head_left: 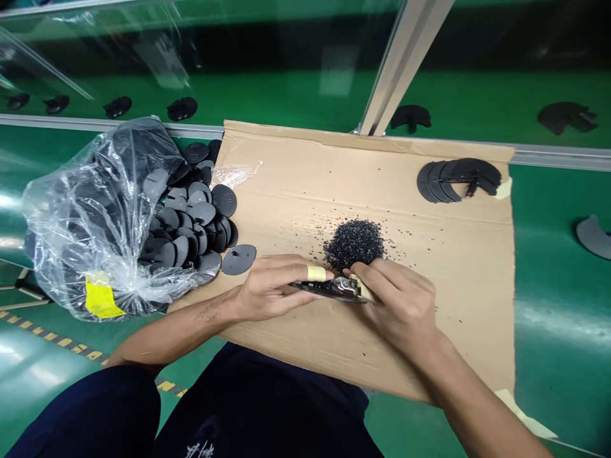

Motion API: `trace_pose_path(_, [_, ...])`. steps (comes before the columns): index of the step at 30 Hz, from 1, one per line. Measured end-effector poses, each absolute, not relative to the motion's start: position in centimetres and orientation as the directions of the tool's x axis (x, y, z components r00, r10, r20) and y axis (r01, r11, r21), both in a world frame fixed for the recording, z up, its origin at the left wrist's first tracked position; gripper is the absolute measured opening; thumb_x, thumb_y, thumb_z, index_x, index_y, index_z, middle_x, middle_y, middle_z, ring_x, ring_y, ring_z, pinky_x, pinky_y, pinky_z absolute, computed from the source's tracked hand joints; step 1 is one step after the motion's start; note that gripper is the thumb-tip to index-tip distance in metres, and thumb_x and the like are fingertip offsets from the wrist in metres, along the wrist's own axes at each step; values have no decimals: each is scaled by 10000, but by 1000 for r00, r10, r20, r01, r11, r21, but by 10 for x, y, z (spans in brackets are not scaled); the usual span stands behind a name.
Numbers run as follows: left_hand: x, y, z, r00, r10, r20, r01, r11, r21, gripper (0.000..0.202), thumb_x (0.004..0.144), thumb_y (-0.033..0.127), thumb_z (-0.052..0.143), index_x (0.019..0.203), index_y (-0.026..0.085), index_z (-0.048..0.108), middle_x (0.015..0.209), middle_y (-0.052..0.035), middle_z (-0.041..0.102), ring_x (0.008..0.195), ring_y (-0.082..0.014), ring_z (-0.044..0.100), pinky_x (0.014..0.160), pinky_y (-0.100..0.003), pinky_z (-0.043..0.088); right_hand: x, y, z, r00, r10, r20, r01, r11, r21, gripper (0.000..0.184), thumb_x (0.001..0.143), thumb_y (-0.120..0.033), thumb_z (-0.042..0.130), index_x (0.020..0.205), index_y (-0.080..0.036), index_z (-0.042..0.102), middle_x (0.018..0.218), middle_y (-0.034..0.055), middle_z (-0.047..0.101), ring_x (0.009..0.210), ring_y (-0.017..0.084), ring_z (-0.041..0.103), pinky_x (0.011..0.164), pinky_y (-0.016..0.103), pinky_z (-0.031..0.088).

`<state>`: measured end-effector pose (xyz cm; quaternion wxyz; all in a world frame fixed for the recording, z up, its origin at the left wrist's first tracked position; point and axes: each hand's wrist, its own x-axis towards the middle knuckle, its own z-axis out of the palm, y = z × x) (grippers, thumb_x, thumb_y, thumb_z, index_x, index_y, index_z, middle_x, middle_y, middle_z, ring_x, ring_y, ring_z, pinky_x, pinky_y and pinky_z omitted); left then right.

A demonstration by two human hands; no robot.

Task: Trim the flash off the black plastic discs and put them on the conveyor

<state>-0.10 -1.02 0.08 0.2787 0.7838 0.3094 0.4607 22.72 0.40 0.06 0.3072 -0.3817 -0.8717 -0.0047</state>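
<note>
My left hand (272,286) grips a flat black plastic disc (319,290) edge-on over the cardboard sheet (429,267); a yellow tape band wraps one finger. My right hand (398,299) is closed round a small metal tool (351,284) pressed against the disc's edge. Just beyond the hands lies a pile of black shavings (354,242). A clear plastic bag (95,229) at the left spills several black discs (195,222) onto the cardboard, with one loose disc (238,259) nearest my left hand.
A short stack of black discs (458,178) lies at the cardboard's far right corner. More black parts (410,117) ride on the green conveyor behind a metal rail (401,60). A grey part (594,236) lies on the green surface at right. My dark trousers show below.
</note>
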Motion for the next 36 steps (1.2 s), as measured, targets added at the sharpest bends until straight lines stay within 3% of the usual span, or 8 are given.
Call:
trace_pose_path(10, [-3,-6,-6,446,749,490,373,-654,658,275,892,170,676,1166,152,699,956,-102,744,857,-165,697,753,-279,595,228,11,-8,-549,698,461,714,678,-176,174,924,-109,519,950,-168,680,703,24,636,626,148,499,597,281,388])
trace_pose_path(14, [-3,-3,-6,364,806,467,396,-588,705,289,906,202,680,1190,153,682,964,-91,749,857,-150,701,763,-261,592,232,16,-8,-490,759,430,660,645,-385,175,920,-130,542,1057,-154,648,841,72,669,722,179,576,645,300,449])
trace_pose_path(19, [3,0,-6,356,806,473,361,-585,726,246,913,245,685,1133,136,689,919,-100,747,820,-168,705,733,-278,588,233,15,4,-498,743,448,379,651,-658,160,920,-216,650,1074,-191,613,884,68,671,764,178,629,672,298,508])
trace_pose_path(24, [2,3,-2,448,788,422,298,-577,760,451,1005,517,418,1156,176,672,887,-132,712,729,-225,671,625,-352,579,232,15,5,-498,664,557,322,738,-592,112,936,-111,542,941,-211,591,761,31,620,660,156,589,595,282,465])
trace_pose_path(26, [0,2,0,464,813,353,286,-515,808,476,1029,491,304,1136,218,678,911,-133,708,753,-241,680,655,-379,600,233,15,1,-504,618,603,308,781,-543,144,917,-83,542,954,-215,588,766,31,629,665,159,590,602,288,463])
trace_pose_path(31, [-10,-1,21,585,794,166,316,-411,855,138,964,330,575,921,228,658,716,-29,675,599,-176,636,505,-279,543,236,11,-8,-523,518,677,330,855,-400,135,948,-127,507,1034,-184,594,800,59,651,669,171,562,593,312,426])
trace_pose_path(33, [-21,10,40,635,760,143,381,-469,797,141,962,308,592,890,207,659,713,-16,669,617,-154,632,545,-248,533,236,9,-10,-519,527,673,380,847,-371,163,973,-169,473,1082,-167,594,820,73,655,693,180,557,613,321,427])
trace_pose_path(36, [-42,54,67,654,717,241,516,-656,551,174,981,268,562,972,167,704,809,-48,701,731,-143,657,695,-235,533,235,6,-10,-503,574,647,460,811,-362,164,979,-163,456,1071,-159,592,801,66,640,703,181,538,634,323,409])
